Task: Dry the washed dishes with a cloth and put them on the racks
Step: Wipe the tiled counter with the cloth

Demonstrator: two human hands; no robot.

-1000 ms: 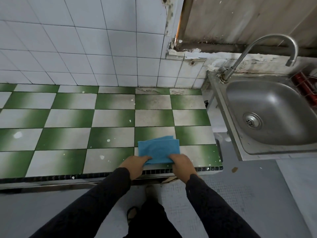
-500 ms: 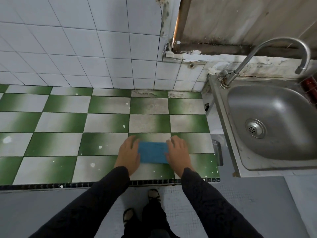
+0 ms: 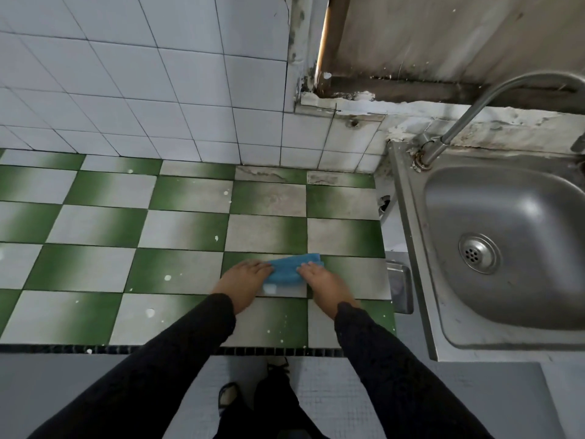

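Folded blue cloth (image 3: 286,270) on green-and-white tiled worktop (image 3: 177,223), left hand (image 3: 245,278) and right hand (image 3: 323,285) flat, fingers extended, pressing its ends, steel sink (image 3: 408,236) at right

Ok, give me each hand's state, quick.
Left hand: open, fingers flat on the blue cloth, pressing, not gripping.
Right hand: open, fingers flat on the same cloth.

A folded blue cloth (image 3: 289,269) lies on the green-and-white checkered tile counter (image 3: 177,229). The left hand (image 3: 245,280) and right hand (image 3: 326,285) press flat on its two ends. A stainless steel sink (image 3: 411,248) is at the right.
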